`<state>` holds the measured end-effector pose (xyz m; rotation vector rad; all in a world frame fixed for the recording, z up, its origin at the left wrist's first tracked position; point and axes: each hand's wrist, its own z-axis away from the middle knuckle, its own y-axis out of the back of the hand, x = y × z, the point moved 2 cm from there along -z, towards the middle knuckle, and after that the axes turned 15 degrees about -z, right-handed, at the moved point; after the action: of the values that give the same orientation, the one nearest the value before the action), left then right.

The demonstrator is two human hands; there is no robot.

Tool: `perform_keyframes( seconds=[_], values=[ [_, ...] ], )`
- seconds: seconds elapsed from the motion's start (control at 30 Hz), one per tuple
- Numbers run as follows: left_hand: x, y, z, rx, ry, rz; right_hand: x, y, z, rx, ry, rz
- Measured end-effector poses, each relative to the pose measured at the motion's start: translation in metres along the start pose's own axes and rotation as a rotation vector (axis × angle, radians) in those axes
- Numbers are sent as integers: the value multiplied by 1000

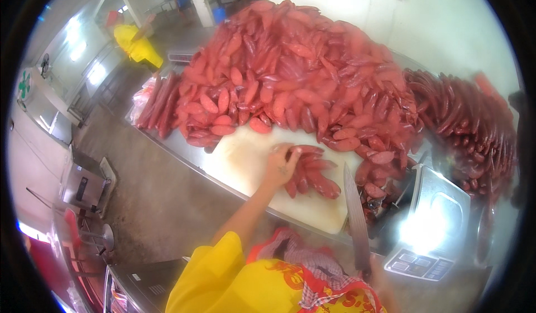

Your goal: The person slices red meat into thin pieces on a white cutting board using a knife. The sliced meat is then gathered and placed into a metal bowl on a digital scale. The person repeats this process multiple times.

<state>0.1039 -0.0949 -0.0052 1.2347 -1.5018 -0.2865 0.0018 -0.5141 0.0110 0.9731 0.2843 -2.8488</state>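
A white cutting board (240,173) lies on the metal table in front of me. On it a small bunch of red sausage pieces (315,182) sits side by side, with slanted cut ends. My left hand (282,165) is curled round the left end of this bunch, thumb and fingers bent onto the sausages. In my right hand (381,274), low in view and partly blurred, is the handle of a large knife (355,218). Its long blade points away from me, along the board's right edge, to the right of the bunch and apart from it.
A big heap of cut sausage pieces (296,67) rises behind the board. Long whole sausages (469,123) are stacked at the right, and others (162,104) at the left end. A shiny scale (435,218) stands right of the knife. A person in yellow (137,45) is far left.
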Motion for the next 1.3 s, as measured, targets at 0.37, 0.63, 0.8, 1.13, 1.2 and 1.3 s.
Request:
perform_keyframes(
  seconds=[0.37,0.63,0.8,1.13,1.2,1.3],
  values=[
    [37,-5,45,91,102,23,1,-36,-13,-56,-253,-70],
    [66,-55,2,201,171,398,-59,-113,-29,-147,-134,36],
    [100,-63,-74,367,44,615,-128,-137,-23,-49,125,72],
    [194,-91,-341,258,-84,-63,-285,-127,-40,283,528,-57],
    [192,-113,-354,227,-169,-298,-265,-102,-32,231,502,-111],
    [196,-141,-373,234,-207,-384,-210,-70,-10,498,363,-262]
  ],
)
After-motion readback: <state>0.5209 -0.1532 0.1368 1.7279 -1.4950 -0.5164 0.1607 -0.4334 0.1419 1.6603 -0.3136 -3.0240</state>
